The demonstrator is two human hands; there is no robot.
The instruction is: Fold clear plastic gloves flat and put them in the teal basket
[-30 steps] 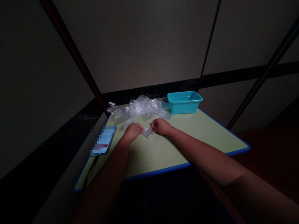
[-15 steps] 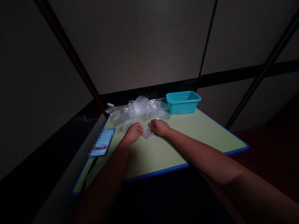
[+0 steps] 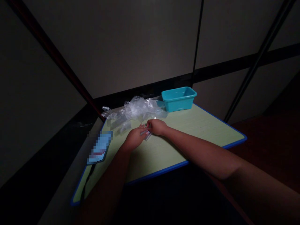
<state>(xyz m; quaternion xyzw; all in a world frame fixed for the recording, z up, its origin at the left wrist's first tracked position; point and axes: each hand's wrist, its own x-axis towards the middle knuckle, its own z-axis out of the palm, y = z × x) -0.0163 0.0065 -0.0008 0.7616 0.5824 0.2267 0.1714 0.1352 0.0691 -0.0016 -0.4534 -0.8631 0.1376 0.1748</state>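
Head view: left hand [image 3: 135, 137] and right hand [image 3: 157, 127] pinch a clear plastic piece [image 3: 147, 136], apparently mid-fold, the next move likely calling for firm creasing.

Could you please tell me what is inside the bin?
In the bin, only the upper inner walls show; its near side hides the bottom, so anything there cannot be seen.

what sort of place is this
Probably a dim corner of an indoor room, perhaps at home: greyish panelled walls with dark bands meet behind a pale-yellow, blue-edged table, which bears a turquoise rectangular plastic tub.
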